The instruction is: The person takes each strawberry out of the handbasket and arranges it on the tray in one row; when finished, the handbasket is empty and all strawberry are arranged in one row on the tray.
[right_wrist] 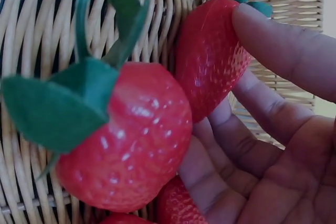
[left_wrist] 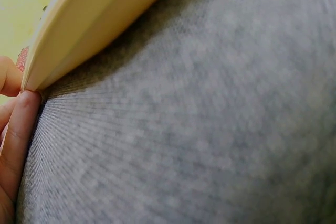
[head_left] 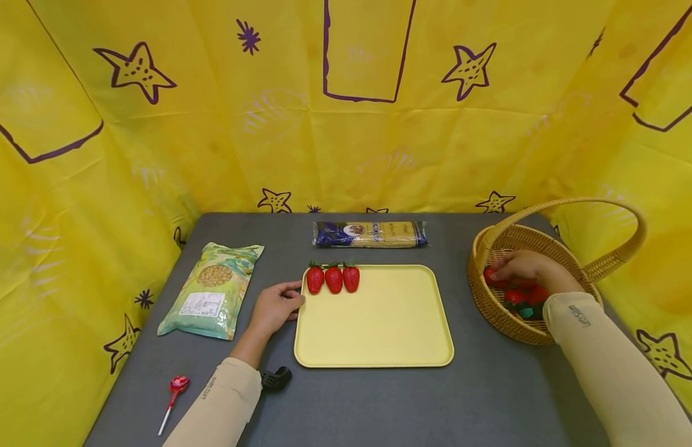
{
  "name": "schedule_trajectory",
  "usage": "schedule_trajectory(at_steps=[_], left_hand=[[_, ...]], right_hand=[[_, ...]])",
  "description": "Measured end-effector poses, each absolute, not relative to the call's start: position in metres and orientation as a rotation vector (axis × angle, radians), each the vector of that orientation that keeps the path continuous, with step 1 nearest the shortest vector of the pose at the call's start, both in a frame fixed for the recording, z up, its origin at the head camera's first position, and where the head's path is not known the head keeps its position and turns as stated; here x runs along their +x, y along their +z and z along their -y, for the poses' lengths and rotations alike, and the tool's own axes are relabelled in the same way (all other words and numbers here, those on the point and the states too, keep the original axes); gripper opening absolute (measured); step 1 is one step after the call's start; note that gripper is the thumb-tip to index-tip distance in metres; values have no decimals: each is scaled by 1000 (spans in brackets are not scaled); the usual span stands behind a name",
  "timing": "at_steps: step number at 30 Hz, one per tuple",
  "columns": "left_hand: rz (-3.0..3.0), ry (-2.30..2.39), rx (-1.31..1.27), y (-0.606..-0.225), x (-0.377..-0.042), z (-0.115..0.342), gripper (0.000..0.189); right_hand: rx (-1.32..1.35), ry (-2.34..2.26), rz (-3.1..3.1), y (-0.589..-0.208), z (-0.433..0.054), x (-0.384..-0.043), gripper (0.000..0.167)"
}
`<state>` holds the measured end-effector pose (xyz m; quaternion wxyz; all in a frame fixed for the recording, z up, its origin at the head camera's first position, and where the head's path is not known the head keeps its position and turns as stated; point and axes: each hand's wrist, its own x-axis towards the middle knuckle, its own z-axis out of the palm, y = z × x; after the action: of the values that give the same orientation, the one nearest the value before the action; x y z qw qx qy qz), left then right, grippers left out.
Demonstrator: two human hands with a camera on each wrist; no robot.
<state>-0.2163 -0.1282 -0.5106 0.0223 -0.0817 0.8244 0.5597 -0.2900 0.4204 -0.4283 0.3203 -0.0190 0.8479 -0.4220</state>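
My left hand (head_left: 276, 307) grips the left rim of a pale yellow tray (head_left: 374, 332), with fingertips above and below the edge in the left wrist view. Along the tray's upper left, three red strawberries (head_left: 333, 280) lie side by side, leaves toward the back. At the right, my right hand (head_left: 527, 271) reaches into a wicker basket (head_left: 487, 307). Its thumb and fingers pinch a strawberry (right_wrist: 210, 51) near the basket wall. Another strawberry (right_wrist: 139, 135) with green leaves lies close by, and more red ones show partly beneath it.
A green patterned bag (head_left: 223, 298) lies left of the tray, and a red lollipop (head_left: 178, 385) nearer the front left. Behind the tray is a pack of pasta (head_left: 379, 234). The basket's tall handle (head_left: 620, 251) arches over its right side. Yellow cloth (head_left: 379, 149) encloses the table.
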Motion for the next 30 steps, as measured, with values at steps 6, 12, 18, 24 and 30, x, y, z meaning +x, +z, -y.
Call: schedule_trajectory(at_steps=[6,12,18,24,30], left_hand=[[-2555,1734,-251,-510,-217,128,39],[-2561,1726,-253,-511,-217,128,38],[-2566,1716,-247,-512,-217,129,38],[-2553,1721,-242,-511,-217,128,39],[-2549,1718,-246,-511,-217,129,39]], right_hand=[[9,-1088,-2224,-427,-420,-286,20],[10,-1119,-2264,-425,-421,-282,20],[-7,-1121,-2367,-413,-421,-276,31],[-24,-1160,-2327,-387,-419,-257,36],[-147,-1130,-2338,-355,-413,-234,45]])
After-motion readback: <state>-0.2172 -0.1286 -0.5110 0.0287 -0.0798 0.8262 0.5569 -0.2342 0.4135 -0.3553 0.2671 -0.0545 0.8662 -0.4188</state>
